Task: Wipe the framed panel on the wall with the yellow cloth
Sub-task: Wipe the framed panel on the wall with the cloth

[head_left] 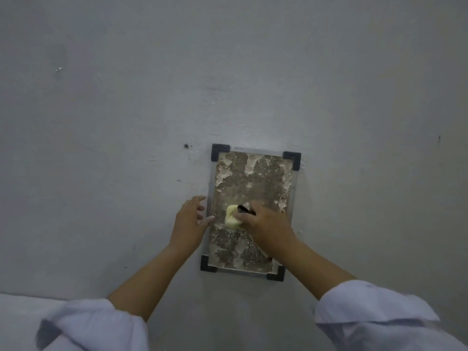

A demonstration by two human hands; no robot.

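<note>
- Left hand [188, 221]: grip spread, fingertips resting on the left frame edge of the framed panel [263, 178].
- Yellow cloth [232, 217]: bunched, pressed against the panel's lower-middle surface, just right of the left grip.
- Right hand [266, 224]: grip pinching the cloth, directly right of it.

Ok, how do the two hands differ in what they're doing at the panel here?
The right hand grips the yellow cloth against the face of the framed panel; the left hand holds nothing. The right hand's fingers are curled round the cloth, the left's loosely spread, fingertips at the panel's left frame edge. The right lies over the panel, the left mostly over bare wall. Both have pale rolled-up sleeves.
</note>
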